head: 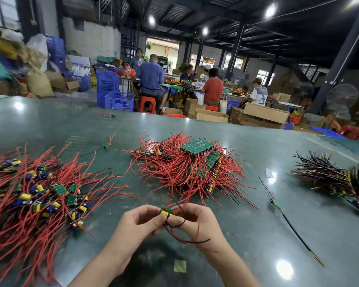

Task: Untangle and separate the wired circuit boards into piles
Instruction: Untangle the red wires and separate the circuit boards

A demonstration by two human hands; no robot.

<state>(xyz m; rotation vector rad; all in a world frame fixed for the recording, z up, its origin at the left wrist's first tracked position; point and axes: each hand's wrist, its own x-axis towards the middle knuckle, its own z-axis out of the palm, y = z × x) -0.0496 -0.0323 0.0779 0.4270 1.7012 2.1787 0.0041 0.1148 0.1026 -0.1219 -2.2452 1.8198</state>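
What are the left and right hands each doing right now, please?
Left hand: pinching the small circuit board.
Right hand: closed on the same board's wires.

A dim workshop under a dark steel roof (226,9), lit by bright ceiling lamps (270,11). Workers (151,79) sit on red stools (147,104) at long tables beyond a glossy green table (278,146). Blue crates (119,100), boxes (265,112) and sacks (39,82) crowd the floor; a fan (342,96) stands right, daylight apparently entering through a far doorway (162,48).
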